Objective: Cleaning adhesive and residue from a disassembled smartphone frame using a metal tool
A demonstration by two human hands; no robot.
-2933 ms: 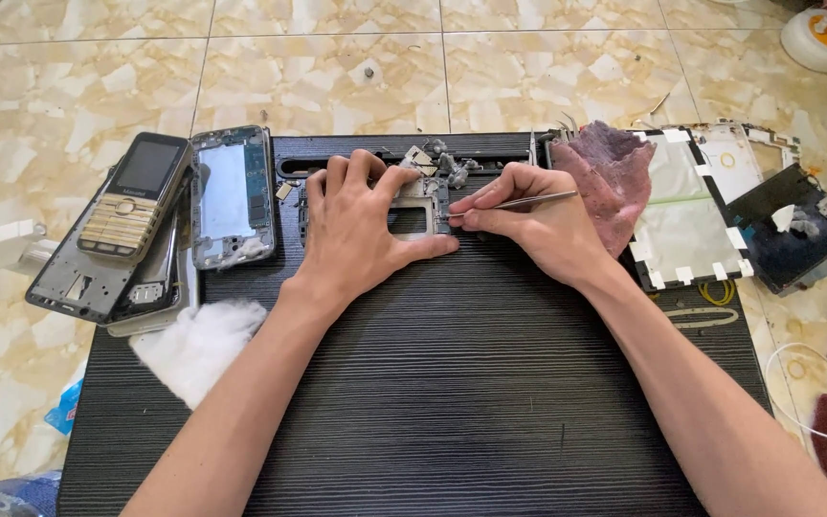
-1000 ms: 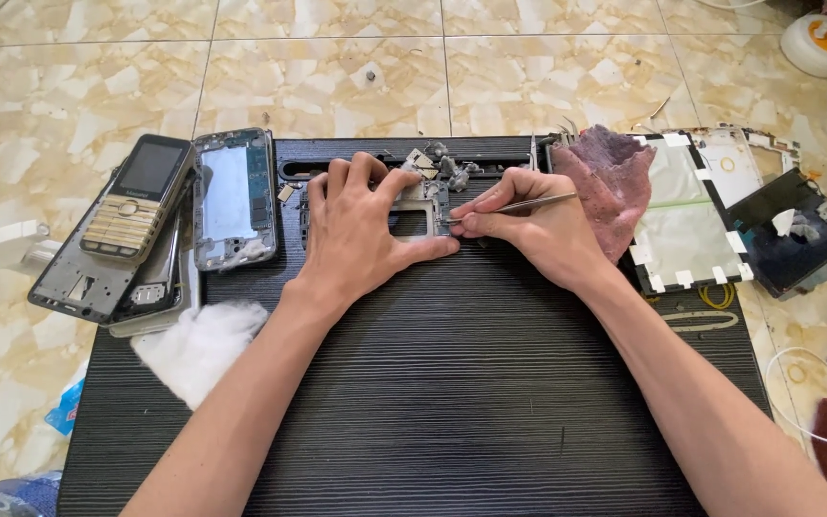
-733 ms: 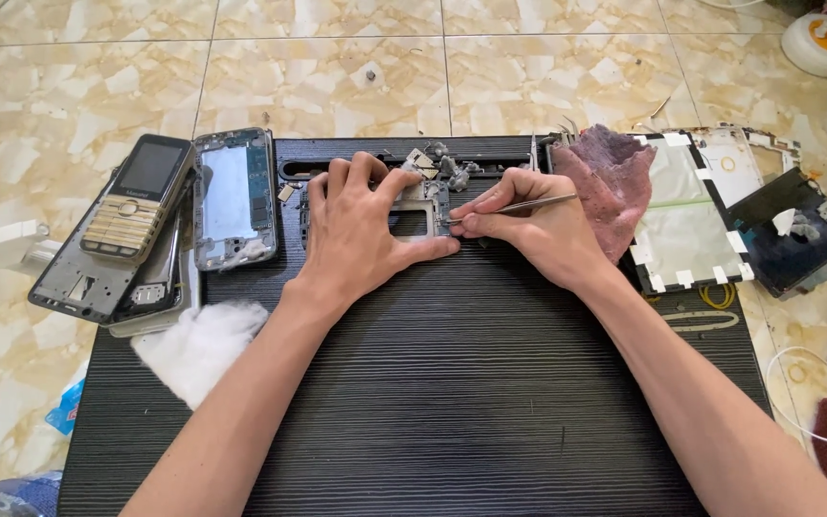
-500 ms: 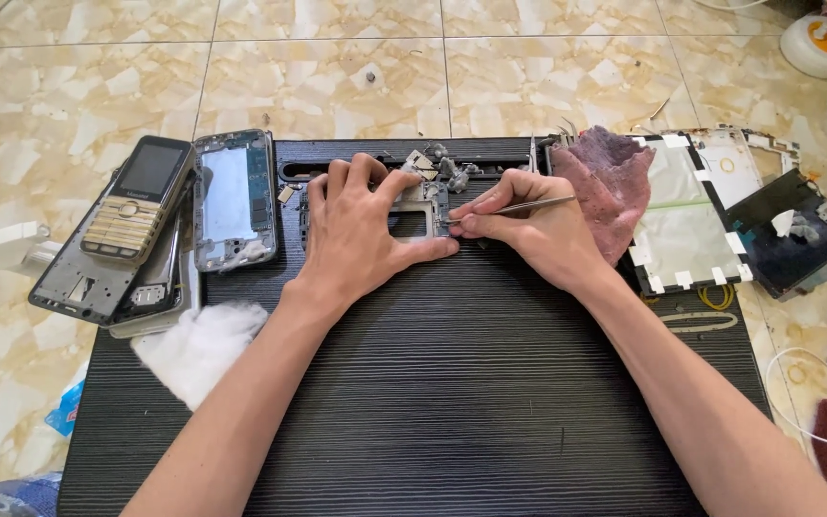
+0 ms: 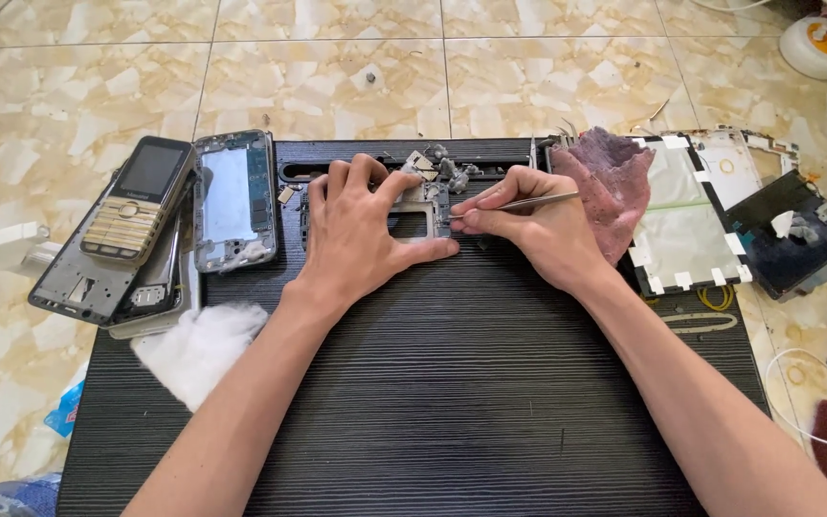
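The left hand (image 5: 361, 235) lies flat, fingers spread, on a small metal phone frame (image 5: 421, 213) at the far middle of a black ribbed mat (image 5: 452, 383); its grip is open, pressing the frame down rather than closing around it. The right hand (image 5: 538, 225) pinches a pair of thin metal tweezers (image 5: 519, 203) between thumb and fingers, its grip closed on them, and the tweezer tips meet the right edge of the frame. Just beyond the frame sits a small heap of grey metal parts (image 5: 447, 168), close to the fingertips of both hands.

At the mat's left edge lie a bare phone chassis (image 5: 234, 201) and, beside it, a gold-keyed bar phone (image 5: 141, 201) stacked on other opened phone shells (image 5: 98, 282). A wad of white cotton (image 5: 198, 345) rests on the mat near the left forearm. To the right of the right hand, touching it, lies a purplish cloth (image 5: 610, 187), and past that a tablet back panel with white tape tabs (image 5: 686, 215). Everything sits on a marbled tile floor (image 5: 547, 67).
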